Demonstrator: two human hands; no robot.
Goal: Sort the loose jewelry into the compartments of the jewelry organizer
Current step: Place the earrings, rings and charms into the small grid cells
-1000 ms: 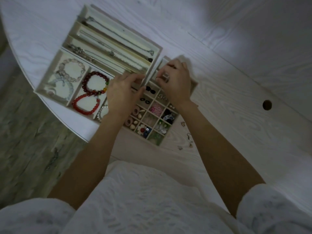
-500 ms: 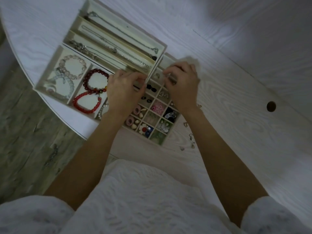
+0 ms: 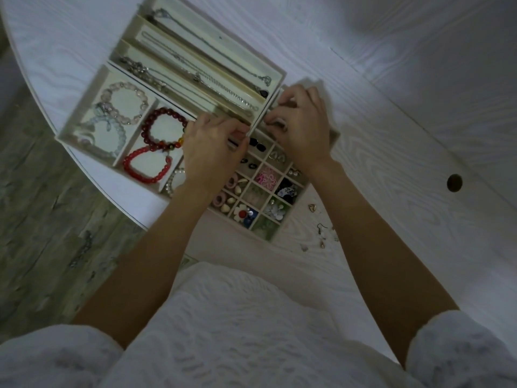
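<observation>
Jewelry organizer (image 3: 84, 113), a pale tray of compartments, sits at the curved near edge of the white table (image 3: 391, 135), its left corner almost at the rim. Both hands meet over the far end of the small-cell grid: the left hand (image 3: 208, 152) has its fingers curled together, the fingertips at a thin white divider (image 3: 260, 119); the right hand (image 3: 303, 127) curls its fingers just beyond that divider, and whether they pinch anything I cannot tell. Left of the fingers lie red bead bracelets (image 3: 156, 147) and chains (image 3: 201, 79) in long slots. Loose earrings (image 3: 321, 233) lie on bare tabletop beside the right forearm, with open room beyond. No writing is legible.
</observation>
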